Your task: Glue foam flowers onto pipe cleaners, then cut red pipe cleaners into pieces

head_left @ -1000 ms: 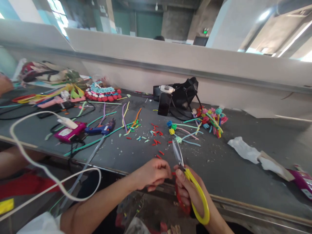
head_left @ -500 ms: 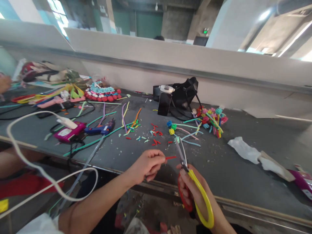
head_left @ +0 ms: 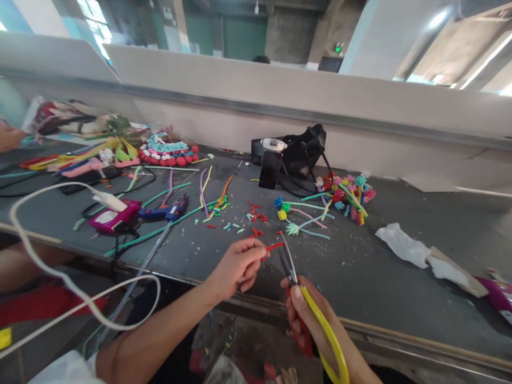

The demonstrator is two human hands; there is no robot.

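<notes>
My left hand point(head_left: 240, 265) pinches a short red pipe cleaner point(head_left: 274, 246) above the table's front edge. Its free end points right, at the blades of the scissors point(head_left: 288, 261). My right hand point(head_left: 310, 314) is closed round the scissors' yellow and red handles, with the blades slightly apart and tilted up to the left. Whether the blades touch the red piece I cannot tell. Short red cut pieces point(head_left: 258, 233) lie just beyond my left hand. Past the blade tips rest fuzzy flower heads on stems, among them a pale green one point(head_left: 293, 229) and a yellow one point(head_left: 282, 215).
A blue glue gun point(head_left: 165, 212) and a magenta power box point(head_left: 114, 216) with a white cable lie left. Behind are a phone point(head_left: 270, 169), a black bag point(head_left: 306, 152) and a flower bunch point(head_left: 352, 197). White wrapping point(head_left: 402, 245) lies right. Another person's hand point(head_left: 10, 138) shows far left.
My right hand has brought the scissors left, so the blades now meet the red piece's end in view. My left hand has shifted slightly left and up.
</notes>
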